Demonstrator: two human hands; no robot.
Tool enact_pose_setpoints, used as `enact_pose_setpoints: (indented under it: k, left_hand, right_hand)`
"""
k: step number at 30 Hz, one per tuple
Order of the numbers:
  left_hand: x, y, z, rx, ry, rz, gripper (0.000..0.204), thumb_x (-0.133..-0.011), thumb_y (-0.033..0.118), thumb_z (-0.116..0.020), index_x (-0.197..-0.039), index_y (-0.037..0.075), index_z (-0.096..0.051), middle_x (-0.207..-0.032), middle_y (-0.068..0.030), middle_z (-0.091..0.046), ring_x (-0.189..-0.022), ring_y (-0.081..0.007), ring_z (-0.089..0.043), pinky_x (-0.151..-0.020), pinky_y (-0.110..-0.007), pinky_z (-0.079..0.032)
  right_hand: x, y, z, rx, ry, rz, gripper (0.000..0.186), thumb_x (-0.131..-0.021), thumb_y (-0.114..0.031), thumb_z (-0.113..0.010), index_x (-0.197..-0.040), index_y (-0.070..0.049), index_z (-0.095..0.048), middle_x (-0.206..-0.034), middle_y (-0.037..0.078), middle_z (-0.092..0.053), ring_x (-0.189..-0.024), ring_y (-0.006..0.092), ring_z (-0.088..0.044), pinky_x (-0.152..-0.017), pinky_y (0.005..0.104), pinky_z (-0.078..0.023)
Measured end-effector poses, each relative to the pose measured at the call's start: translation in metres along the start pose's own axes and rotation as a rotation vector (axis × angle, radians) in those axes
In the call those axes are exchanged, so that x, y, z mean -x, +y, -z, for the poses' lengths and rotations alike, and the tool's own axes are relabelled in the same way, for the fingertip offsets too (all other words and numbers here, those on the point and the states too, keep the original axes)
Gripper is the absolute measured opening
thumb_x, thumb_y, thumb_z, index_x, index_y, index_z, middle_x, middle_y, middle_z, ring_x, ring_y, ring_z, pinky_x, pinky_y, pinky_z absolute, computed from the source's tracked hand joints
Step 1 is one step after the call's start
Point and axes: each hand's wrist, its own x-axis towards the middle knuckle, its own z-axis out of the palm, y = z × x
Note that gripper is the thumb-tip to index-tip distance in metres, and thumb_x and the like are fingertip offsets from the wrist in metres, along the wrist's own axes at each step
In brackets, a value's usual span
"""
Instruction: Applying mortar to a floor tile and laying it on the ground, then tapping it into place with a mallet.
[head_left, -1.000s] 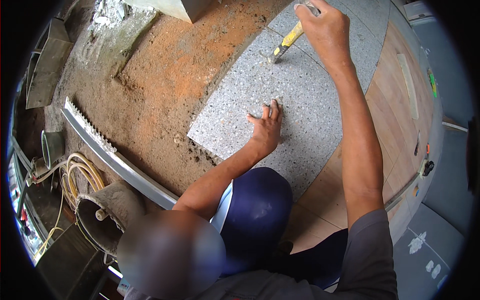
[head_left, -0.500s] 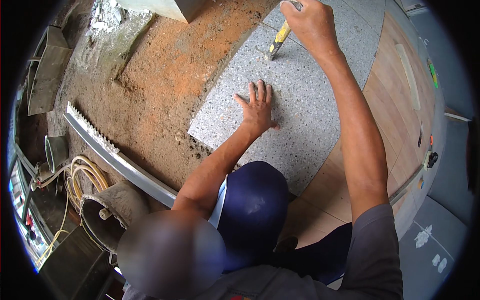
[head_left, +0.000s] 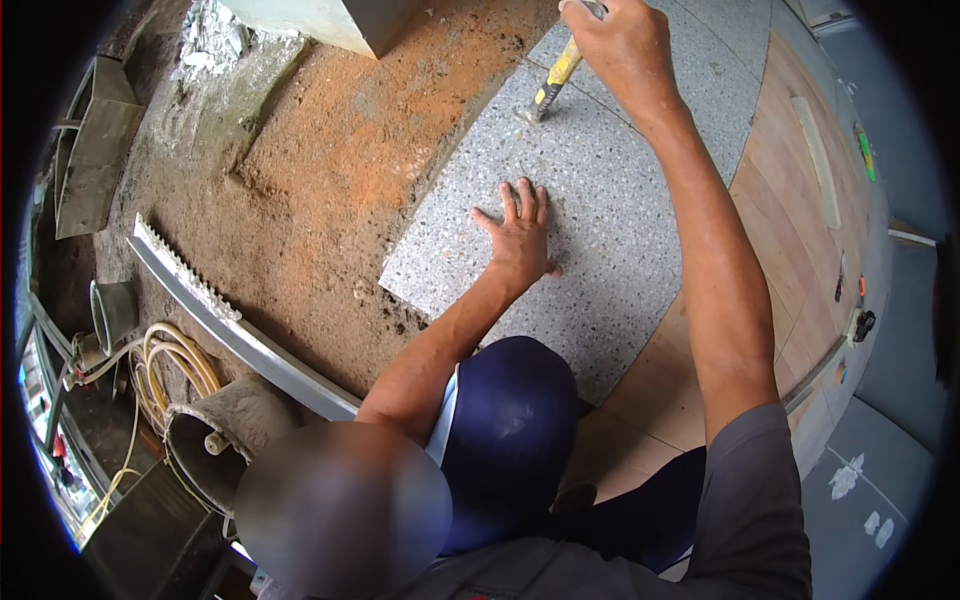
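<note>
My left hand (head_left: 521, 240) lies flat on a grey speckled terrazzo slab (head_left: 600, 250), its fingers spread. Up and to the right, my right hand (head_left: 625, 45) is closed around the upper end of a hammer (head_left: 556, 80). A bit of metal shows at that grip, and the yellow and black handle points down at the slab. Whether the handle's tip touches the surface, I cannot tell. Brown and orange sandy mortar (head_left: 340, 180) borders the slab on its left.
A long metal straightedge (head_left: 240, 335) lies on the mortar bed at left. Near it are a dirty bucket (head_left: 245, 420) and a coiled hose (head_left: 170, 365). Wood-look tiles (head_left: 790, 220) run along the right, with a pale strip (head_left: 818, 160) on them. A block-like base (head_left: 310, 20) stands at the top.
The scene has shifted slightly down in view. My left hand stays flat on the slab. The hammer handle's lower end has moved a little to the left, still in my right hand.
</note>
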Motion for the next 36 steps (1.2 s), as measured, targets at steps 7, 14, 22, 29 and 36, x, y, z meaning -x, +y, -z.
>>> enact_pose_setpoints:
  k: [7, 14, 22, 29, 36]
  left_hand:
    - [-0.006, 0.001, 0.004, -0.010, 0.006, -0.008, 0.144, -0.059, 0.068, -0.088, -0.165, 0.008, -0.012, -0.171, -0.0204, -0.010, -0.155, -0.0495, -0.010, -0.100, -0.089, -0.026]
    - [-0.012, 0.010, 0.007, -0.022, 0.025, -0.022, 0.145, -0.059, 0.069, -0.088, -0.165, 0.006, -0.011, -0.171, -0.0215, -0.010, -0.155, -0.0505, -0.011, -0.099, -0.089, -0.028]
    - [-0.010, 0.010, -0.002, -0.016, 0.007, -0.023, 0.145, -0.060, 0.068, -0.089, -0.165, 0.005, -0.011, -0.170, -0.0229, -0.010, -0.155, -0.0509, -0.011, -0.099, -0.089, -0.029]
    - [-0.013, 0.008, -0.005, -0.030, 0.011, -0.026, 0.146, -0.059, 0.069, -0.088, -0.165, 0.005, -0.011, -0.170, -0.0236, -0.010, -0.155, -0.0515, -0.011, -0.097, -0.089, -0.029]
    - [-0.017, 0.011, -0.009, -0.042, 0.036, -0.034, 0.144, -0.059, 0.070, -0.088, -0.164, 0.005, -0.013, -0.169, -0.0240, -0.011, -0.154, -0.0514, -0.014, -0.097, -0.088, -0.030]
  right_hand:
    - [-0.005, 0.002, 0.011, -0.001, 0.003, -0.027, 0.043, -0.092, -0.007, -0.062, -0.135, 0.000, -0.064, -0.115, 0.023, -0.073, -0.106, 0.0284, -0.074, -0.087, 0.0341, -0.059]
    - [-0.014, 0.042, 0.012, 0.011, 0.072, 0.083, 0.043, -0.092, -0.007, -0.060, -0.134, -0.002, -0.065, -0.115, 0.023, -0.072, -0.096, 0.0277, -0.076, -0.080, 0.0339, -0.058]
    - [-0.012, 0.026, 0.017, 0.091, -0.012, -0.019, 0.043, -0.092, -0.008, -0.058, -0.134, -0.002, -0.065, -0.116, 0.023, -0.072, -0.098, 0.0293, -0.076, -0.084, 0.0362, -0.058]
    - [0.008, 0.011, 0.048, -0.015, 0.053, 0.023, 0.045, -0.091, -0.008, -0.062, -0.135, -0.001, -0.064, -0.110, 0.024, -0.074, -0.091, 0.0226, -0.075, -0.078, 0.0314, -0.056]
    - [0.033, 0.003, 0.058, 0.144, -0.061, -0.210, 0.050, -0.088, -0.006, -0.063, -0.138, -0.004, -0.063, -0.077, 0.022, -0.071, -0.056, 0.0159, -0.056, -0.058, 0.0350, -0.050]
